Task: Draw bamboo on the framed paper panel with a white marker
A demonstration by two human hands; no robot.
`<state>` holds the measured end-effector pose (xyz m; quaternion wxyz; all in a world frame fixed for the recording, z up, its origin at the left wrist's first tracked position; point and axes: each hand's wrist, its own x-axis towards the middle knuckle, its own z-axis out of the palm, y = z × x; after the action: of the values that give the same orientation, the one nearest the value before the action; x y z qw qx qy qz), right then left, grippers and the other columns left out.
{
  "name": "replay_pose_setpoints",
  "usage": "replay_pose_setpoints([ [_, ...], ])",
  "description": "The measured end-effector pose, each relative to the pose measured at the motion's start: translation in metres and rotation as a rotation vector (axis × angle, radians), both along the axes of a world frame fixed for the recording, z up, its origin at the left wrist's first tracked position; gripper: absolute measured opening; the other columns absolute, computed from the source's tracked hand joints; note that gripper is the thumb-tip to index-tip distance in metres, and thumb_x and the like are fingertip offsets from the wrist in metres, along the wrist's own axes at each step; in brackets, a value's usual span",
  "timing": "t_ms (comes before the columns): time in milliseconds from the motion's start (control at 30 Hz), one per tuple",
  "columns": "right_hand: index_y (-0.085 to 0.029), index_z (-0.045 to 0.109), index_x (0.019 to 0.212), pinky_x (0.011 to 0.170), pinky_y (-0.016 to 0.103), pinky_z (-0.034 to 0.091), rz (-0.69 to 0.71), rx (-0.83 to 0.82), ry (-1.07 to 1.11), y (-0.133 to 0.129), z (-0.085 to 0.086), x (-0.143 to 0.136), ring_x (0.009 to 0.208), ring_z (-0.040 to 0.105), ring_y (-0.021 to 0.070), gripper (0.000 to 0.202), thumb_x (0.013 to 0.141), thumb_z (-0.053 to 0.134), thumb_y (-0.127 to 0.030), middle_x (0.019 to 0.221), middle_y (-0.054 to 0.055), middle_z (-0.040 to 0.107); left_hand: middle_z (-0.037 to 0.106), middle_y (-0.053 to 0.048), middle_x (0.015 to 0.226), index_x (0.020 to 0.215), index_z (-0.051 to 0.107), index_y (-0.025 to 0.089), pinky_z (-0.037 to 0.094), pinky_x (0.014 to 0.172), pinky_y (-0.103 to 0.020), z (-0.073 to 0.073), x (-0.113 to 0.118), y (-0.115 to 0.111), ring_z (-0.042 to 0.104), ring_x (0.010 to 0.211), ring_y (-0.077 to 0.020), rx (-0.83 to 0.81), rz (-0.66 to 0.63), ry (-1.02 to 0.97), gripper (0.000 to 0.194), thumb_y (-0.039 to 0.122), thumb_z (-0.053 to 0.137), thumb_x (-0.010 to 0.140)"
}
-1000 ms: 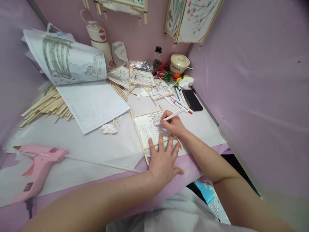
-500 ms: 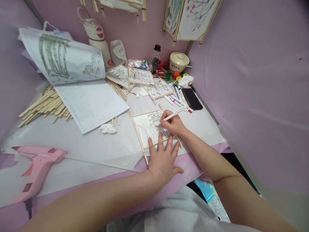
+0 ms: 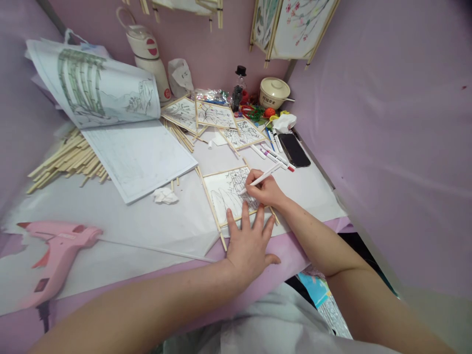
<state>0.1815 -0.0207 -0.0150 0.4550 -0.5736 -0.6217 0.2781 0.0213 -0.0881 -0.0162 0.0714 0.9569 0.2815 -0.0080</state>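
Observation:
A small paper panel (image 3: 218, 192) edged with thin wooden sticks lies at the front of the table, bearing dark line drawing. My right hand (image 3: 265, 189) is closed around a white marker pen (image 3: 266, 174), its tip at the drawn lines near the panel's middle. Flat and with fingers spread, my left hand (image 3: 250, 243) rests on the panel's near edge, its fingertips on the paper. The panel's right part is partly hidden behind my right hand.
Left are a pink glue gun (image 3: 61, 250), a sketch pad (image 3: 143, 157), wooden sticks (image 3: 73, 160) and crumpled tissue (image 3: 165, 195). Behind stand framed drawings (image 3: 216, 116), a bottle (image 3: 149, 61) and a lidded bowl (image 3: 274, 93). A phone (image 3: 294, 150) and markers (image 3: 275, 156) lie right.
The pen tip and my right hand have shifted very slightly over the drawing. My left hand stays in place on the panel.

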Motion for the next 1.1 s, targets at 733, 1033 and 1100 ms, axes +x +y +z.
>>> replay_pose_setpoints([
  [733, -0.02, 0.053, 0.067, 0.054, 0.026, 0.034, -0.027, 0.007, 0.02, 0.0001, -0.0014, 0.0005, 0.055, 0.042, 0.0098, 0.006, 0.068, 0.056, -0.014, 0.062, -0.005, 0.049, 0.017, -0.007, 0.162, 0.152, 0.029, 0.03, 0.002, 0.106, -0.08, 0.0022, 0.0008, 0.0014, 0.007, 0.145, -0.0484, -0.027, -0.008, 0.009, 0.095, 0.08, 0.052, 0.075],
  [1033, -0.019, 0.052, 0.066, 0.053, 0.024, 0.033, 0.007, 0.002, 0.041, 0.0, -0.0007, 0.0012, 0.056, 0.042, 0.0092, 0.005, 0.066, 0.055, -0.016, 0.061, -0.005, 0.048, 0.015, -0.007, 0.163, 0.152, 0.028, 0.03, 0.002, 0.105, -0.081, 0.0, 0.0013, 0.0006, 0.006, 0.145, -0.0487, -0.026, -0.006, 0.023, 0.096, 0.08, 0.052, 0.075],
  [1100, -0.019, 0.052, 0.066, 0.053, 0.024, 0.034, 0.004, 0.006, 0.039, 0.0001, -0.0005, 0.001, 0.055, 0.042, 0.0091, 0.005, 0.066, 0.055, -0.015, 0.061, -0.005, 0.048, 0.016, -0.007, 0.162, 0.152, 0.03, 0.03, 0.003, 0.105, -0.081, -0.0003, 0.0011, 0.0011, 0.007, 0.145, -0.0495, -0.019, -0.007, 0.01, 0.096, 0.08, 0.053, 0.074],
])
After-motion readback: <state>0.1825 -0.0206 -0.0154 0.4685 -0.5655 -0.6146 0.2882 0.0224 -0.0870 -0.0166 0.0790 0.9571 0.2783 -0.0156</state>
